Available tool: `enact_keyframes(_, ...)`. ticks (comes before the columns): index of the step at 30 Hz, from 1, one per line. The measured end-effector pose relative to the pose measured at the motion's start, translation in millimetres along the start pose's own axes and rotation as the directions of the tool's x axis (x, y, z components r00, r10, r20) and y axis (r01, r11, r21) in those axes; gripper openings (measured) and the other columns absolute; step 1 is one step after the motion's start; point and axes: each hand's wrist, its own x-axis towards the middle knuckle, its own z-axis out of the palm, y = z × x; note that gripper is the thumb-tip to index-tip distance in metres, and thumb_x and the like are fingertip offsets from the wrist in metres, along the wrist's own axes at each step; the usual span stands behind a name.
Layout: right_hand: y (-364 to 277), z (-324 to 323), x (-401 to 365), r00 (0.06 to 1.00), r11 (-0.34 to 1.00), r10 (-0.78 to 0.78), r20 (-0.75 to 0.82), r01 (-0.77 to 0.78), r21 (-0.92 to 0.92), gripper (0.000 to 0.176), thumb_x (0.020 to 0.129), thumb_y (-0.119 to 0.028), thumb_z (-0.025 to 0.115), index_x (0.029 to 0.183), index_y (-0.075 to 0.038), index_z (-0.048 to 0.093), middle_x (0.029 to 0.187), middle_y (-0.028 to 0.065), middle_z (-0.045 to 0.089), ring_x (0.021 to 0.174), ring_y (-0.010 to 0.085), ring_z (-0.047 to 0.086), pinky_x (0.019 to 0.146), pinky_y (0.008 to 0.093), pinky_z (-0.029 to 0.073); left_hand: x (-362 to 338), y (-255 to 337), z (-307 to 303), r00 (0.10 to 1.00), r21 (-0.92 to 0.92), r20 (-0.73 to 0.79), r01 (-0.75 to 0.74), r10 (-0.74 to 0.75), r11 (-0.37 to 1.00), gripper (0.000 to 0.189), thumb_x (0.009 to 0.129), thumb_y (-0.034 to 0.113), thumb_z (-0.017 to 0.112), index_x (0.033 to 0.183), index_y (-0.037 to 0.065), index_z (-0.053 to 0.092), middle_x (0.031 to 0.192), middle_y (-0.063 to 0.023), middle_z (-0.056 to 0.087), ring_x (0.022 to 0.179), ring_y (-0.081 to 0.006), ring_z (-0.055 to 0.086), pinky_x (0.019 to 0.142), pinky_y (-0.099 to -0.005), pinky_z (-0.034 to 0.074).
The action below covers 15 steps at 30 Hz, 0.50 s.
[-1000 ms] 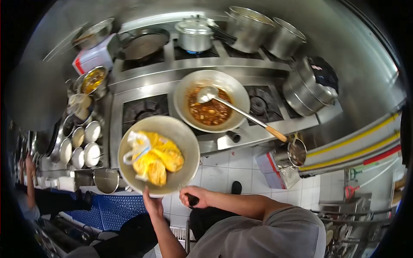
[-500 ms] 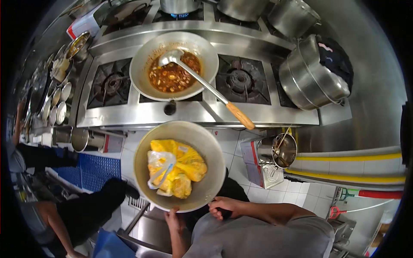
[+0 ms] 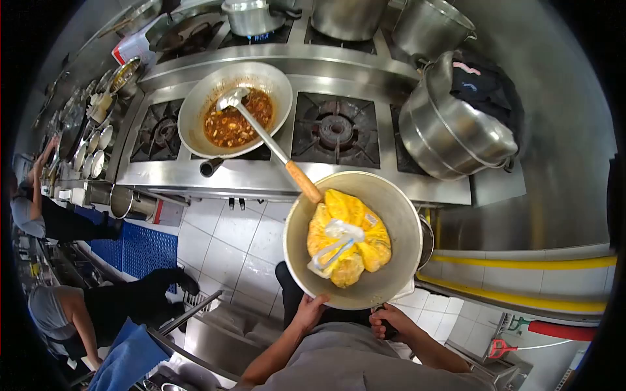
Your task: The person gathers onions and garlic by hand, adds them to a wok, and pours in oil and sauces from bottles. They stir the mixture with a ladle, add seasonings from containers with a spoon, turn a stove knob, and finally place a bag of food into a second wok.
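Note:
A large pale metal wok (image 3: 405,251) is held in front of my body with both hands. Inside it lies a knotted clear plastic bag of yellow food (image 3: 349,238). My left hand (image 3: 310,313) is closed on the near rim, its thumb over the edge. My right hand (image 3: 390,322) is wrapped round the wok's dark handle, which is mostly hidden by the fingers. Beyond, a second wok (image 3: 282,98) with brown sauce (image 3: 238,124) sits on the stove. A ladle (image 3: 264,133) rests in it, its wooden handle end reaching the held wok's rim in view.
Burners (image 3: 336,130) flank the stove wok. A big steel pot (image 3: 437,124) with a black cloth (image 3: 486,91) stands at the right. Behind are more pots (image 3: 349,18) and a lit burner. Two people work at the left, near a blue mat (image 3: 150,251). A steel counter (image 3: 225,342) is close by.
The held wok and both my hands have moved right, towards the front of the right burner. My view has shifted too. A person's raised arm now shows at the far left.

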Motion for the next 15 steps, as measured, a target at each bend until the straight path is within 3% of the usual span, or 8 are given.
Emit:
enact_keyframes(4,-24,-15,5,0.991,0.988,-0.133,0.033,0.129,0.084,0.010,0.094,-0.010,0.058,0.097,-0.012,0.048,0.070,-0.0011,0.047,0.055,0.0081,0.045,0.049,0.0264,0.039,51,24,38,0.990,0.172,0.133,-0.059,0.036,0.983,0.041,0.088,0.004,0.064,0.128,0.003,0.052,0.119,-0.0082,0.066,0.107,-0.0228,0.065,0.092,-0.0415,0.053)
enact_keyframes(8,-59,-18,34,0.953,0.961,-0.253,0.165,0.228,0.156,0.014,0.094,-0.012,0.057,0.084,-0.008,0.049,0.071,-0.0003,0.049,0.058,0.0095,0.047,0.051,0.0276,0.041,105,59,59,0.973,0.259,0.218,-0.131,0.074,0.957,0.038,0.089,0.009,0.063,0.126,0.002,0.054,0.116,-0.0079,0.067,0.105,-0.0216,0.066,0.089,-0.0411,0.053)
enact_keyframes(15,-134,7,84,0.930,0.932,-0.244,0.274,0.147,0.332,0.013,0.095,-0.010,0.056,0.084,-0.007,0.049,0.074,-0.0005,0.048,0.057,0.0073,0.045,0.049,0.0244,0.041,141,143,98,0.966,0.282,0.248,-0.149,0.078,0.948,0.056,0.092,0.019,0.068,0.138,0.003,0.040,0.131,-0.0105,0.057,0.118,-0.0225,0.059,0.099,-0.0436,0.050)
